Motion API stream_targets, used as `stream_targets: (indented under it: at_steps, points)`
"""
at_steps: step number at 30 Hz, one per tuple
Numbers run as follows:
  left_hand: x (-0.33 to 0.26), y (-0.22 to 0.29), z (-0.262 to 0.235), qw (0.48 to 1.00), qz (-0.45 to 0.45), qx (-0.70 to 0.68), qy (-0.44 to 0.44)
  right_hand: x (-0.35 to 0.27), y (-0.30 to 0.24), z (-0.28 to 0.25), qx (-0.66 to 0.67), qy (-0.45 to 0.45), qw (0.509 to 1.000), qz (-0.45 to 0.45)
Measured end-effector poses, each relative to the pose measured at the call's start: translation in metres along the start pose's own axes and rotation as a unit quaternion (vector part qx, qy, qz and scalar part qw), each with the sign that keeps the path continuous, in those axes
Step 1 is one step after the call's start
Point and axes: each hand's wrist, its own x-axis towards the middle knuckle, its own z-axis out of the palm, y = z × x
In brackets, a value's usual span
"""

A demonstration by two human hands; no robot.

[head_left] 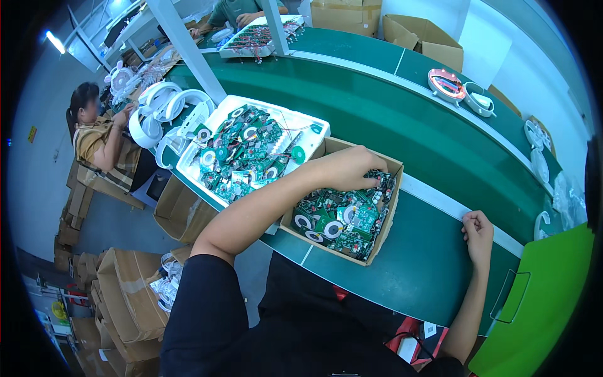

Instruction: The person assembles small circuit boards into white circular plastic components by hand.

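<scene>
Left hand [348, 168] is down in the open brown cardboard box [377, 242] of green circuit boards with white coil rings [336, 220], fingers curled onto boards at the far right corner; can't tell if one is actually pinched. Nothing lifted clear yet. Box is mostly full; the white foam tray [217, 122] beside it is also heaped with boards. Box sits on the green counter [414, 264], long axis running near-left to far-right. Right hand [478, 231] rests fingers curled on the counter's white strip, holding nothing.
</scene>
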Motion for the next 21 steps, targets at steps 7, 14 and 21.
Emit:
stream_targets:
  at_steps: [7, 14, 21]
  points:
    - [0.0001, 0.0010, -0.0005, 1.000, 0.001, -0.007, -0.002, -0.0004, 0.0010, -0.0017, 0.001, -0.001, 1.000, 0.001]
    - [0.0000, 0.0008, 0.0002, 1.000, -0.005, -0.009, 0.001, 0.0003, 0.0016, -0.0002, -0.006, -0.004, 1.000, 0.000]
    - [0.0006, -0.0017, 0.0021, 1.000, 0.016, -0.006, 0.007, 0.0002, 0.0021, 0.0004, 0.000, 0.001, 1.000, -0.006]
